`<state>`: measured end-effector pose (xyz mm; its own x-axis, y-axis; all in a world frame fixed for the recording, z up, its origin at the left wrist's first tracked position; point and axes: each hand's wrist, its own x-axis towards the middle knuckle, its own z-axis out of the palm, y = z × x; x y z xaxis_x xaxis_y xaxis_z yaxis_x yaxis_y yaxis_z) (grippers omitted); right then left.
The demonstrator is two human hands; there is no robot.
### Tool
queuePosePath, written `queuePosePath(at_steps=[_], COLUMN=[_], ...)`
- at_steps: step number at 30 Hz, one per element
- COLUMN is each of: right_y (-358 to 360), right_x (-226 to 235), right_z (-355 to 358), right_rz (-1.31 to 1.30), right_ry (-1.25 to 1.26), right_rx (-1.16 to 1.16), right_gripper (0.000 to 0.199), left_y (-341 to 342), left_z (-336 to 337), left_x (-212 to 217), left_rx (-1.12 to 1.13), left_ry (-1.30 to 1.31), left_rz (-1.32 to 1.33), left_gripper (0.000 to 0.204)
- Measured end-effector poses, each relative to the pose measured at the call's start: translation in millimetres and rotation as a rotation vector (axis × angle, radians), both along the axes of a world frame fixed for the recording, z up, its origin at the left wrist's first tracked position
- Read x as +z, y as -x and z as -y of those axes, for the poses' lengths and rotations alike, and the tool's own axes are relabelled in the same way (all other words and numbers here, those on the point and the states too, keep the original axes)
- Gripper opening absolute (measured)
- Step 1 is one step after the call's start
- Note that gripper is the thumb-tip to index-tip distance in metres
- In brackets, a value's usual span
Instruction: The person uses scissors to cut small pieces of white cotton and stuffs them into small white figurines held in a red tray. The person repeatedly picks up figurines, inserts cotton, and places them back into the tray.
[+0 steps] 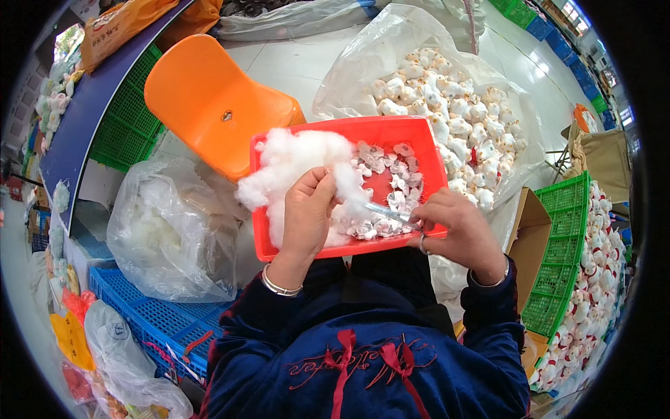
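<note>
A red tray (pixel 430 164) lies in front of my body. On its left side is a big heap of white fluffy stuffing (pixel 293 157), partly hanging over the rim. Small white fabric pieces (pixel 399 192) with grey parts are scattered on its right side. Over the middle, my left hand (pixel 306 213) is closed in a pinch at a tuft of the stuffing. My right hand (pixel 464 230) grips a slim silvery metal tool (pixel 391 211), which points left toward the tuft. The tool's tip is lost against the white, and what else the left fingertips hold is hidden.
An orange chair (pixel 202 91) stands behind the tray. A clear bag (pixel 447 105) of small white stuffed pieces lies at the far right. Left are a plastic bag of stuffing (pixel 167 237) and a blue crate (pixel 132 293); right, a cardboard box (pixel 528 241) and green crate (pixel 562 244).
</note>
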<state>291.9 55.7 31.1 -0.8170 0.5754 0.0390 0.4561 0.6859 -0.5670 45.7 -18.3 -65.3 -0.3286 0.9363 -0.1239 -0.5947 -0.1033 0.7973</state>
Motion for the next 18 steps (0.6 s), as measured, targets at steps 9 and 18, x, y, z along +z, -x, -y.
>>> queuePosePath(at_steps=[9,18], right_y=[-3.0,2.2], right_x=[6.3,9.0], right_z=[-3.2,-4.0], right_rz=[0.085,0.151], right_ry=[-0.116,-0.091], right_rx=[-0.04,0.017], right_gripper=[0.031,0.033], left_y=[2.9,8.4], left_z=[12.1,14.1], left_x=[4.9,19.2], left_rx=[-0.125,-0.275], left_ry=[-0.011,0.048], left_rz=[-0.299,-0.34], left_gripper=[0.018,0.017])
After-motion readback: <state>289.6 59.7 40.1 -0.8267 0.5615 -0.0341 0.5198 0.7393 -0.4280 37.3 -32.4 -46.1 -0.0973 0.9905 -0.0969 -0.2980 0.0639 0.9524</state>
